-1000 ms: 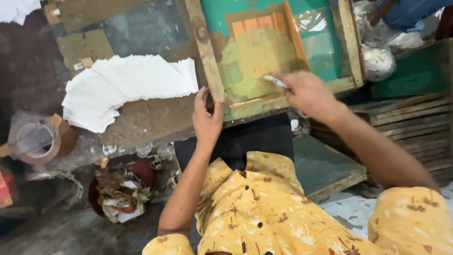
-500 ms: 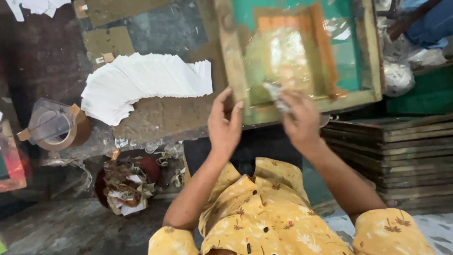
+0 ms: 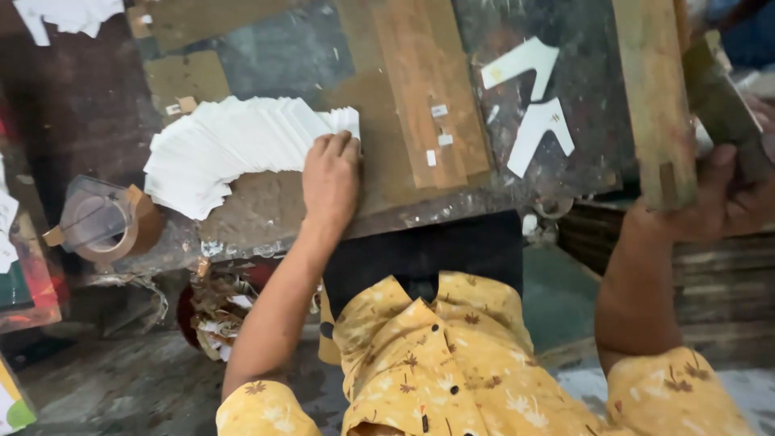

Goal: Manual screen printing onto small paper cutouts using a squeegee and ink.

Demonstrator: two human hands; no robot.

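Since half a second ago, the wooden screen frame (image 3: 655,105) is swinging up off the table, baring the scuffed, paint-flecked work surface (image 3: 291,56) that it was covering, and the left hand (image 3: 331,179) is leaving the frame's near edge for the paper.

That left hand is now lying palm down, fingers loosely spread and gripping nothing, with its fingertips pressing on the right end of the fanned stack of white paper sheets (image 3: 230,149). These thin rectangles are overlapping in a curved fan across the left middle of the table.

At the far right, the right hand (image 3: 714,202) is curling around the frame's rough wooden rail, thumb up along its side, holding it tilted.

On the bared surface a long worn plank (image 3: 428,89) is lying flat with small white tabs on it, and two white angular paper guides (image 3: 529,105) are stuck down to its right. A roll of brown tape in a clear dispenser (image 3: 101,222) is sitting at the near left edge. Below, a yellow patterned shirt (image 3: 452,363) is filling the near view.
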